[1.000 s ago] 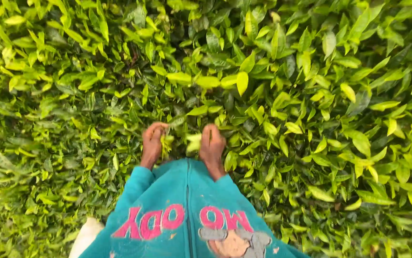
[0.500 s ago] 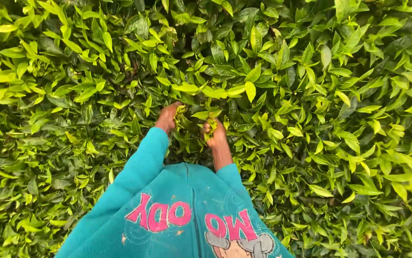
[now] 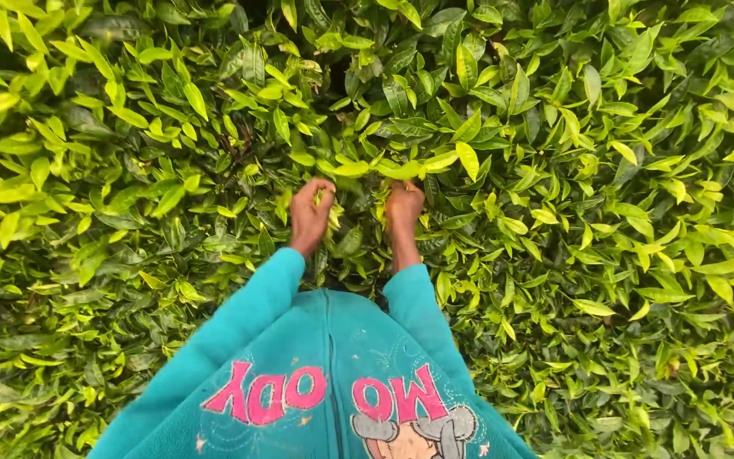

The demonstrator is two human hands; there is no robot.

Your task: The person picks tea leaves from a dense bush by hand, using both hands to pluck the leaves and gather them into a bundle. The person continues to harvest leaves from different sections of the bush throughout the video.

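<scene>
My left hand [image 3: 310, 214] and my right hand [image 3: 403, 206] reach side by side into the top of a dense green leafy bush [image 3: 554, 170], close in front of my body. Each hand is closed around a small bunch of light green leaves; those in the left hand [image 3: 333, 217] poke out between the fingers. Both arms wear teal sleeves [image 3: 252, 306]. A teal garment with pink lettering [image 3: 324, 382] fills the lower middle of the view.
Glossy green leaves cover the whole view on every side, with paler young shoots [image 3: 467, 159] standing above darker old leaves [image 3: 69, 297]. No ground or path shows.
Both hands have pushed forward and further apart over the bush. The left sleeve has come into view.
</scene>
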